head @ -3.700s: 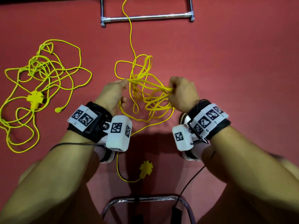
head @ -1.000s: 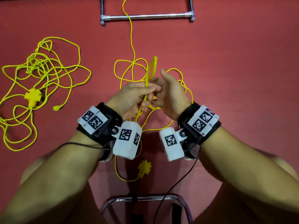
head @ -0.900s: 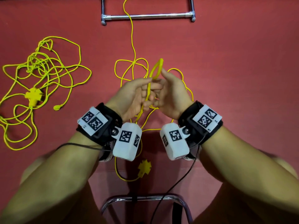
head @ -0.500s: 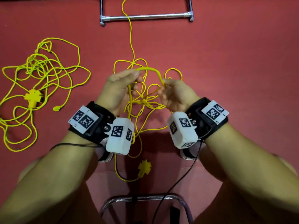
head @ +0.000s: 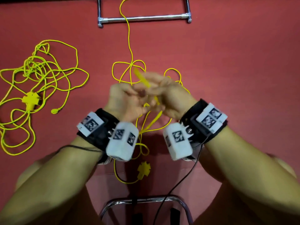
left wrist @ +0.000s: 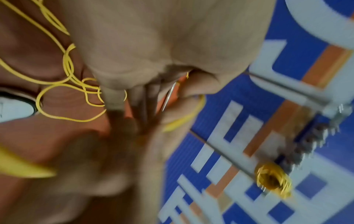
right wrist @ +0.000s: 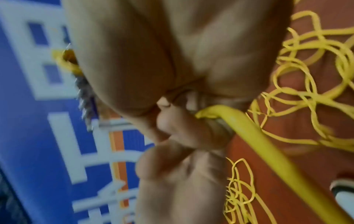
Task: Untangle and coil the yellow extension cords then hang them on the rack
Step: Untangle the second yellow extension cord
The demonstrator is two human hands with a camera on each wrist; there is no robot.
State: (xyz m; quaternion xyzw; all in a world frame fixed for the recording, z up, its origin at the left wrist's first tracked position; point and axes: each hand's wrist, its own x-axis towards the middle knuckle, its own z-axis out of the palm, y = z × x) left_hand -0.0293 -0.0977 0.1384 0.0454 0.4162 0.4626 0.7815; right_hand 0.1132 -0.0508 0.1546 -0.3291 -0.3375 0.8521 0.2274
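Item: yellow extension cord (head: 129,46), centre of the red floor, running up past the chrome rack (head: 144,18); its loops lie partly under both hands, its cross-shaped socket block (head: 143,170) near the person's feet

Second cord (head: 40,75): tangled heap at left, well apart, untouched

Risk, as judged: pulling a strand through the crossed loops may tighten a knot; slack trailing below the wrists may snag the block or the wrist cameras

Right hand (head: 172,98): fingers curled round a cord strand, seen plainly in the right wrist view (right wrist: 249,128)

Left hand (head: 125,101): blurred; fingers half curled, cord crossing the thumb, grip not certain
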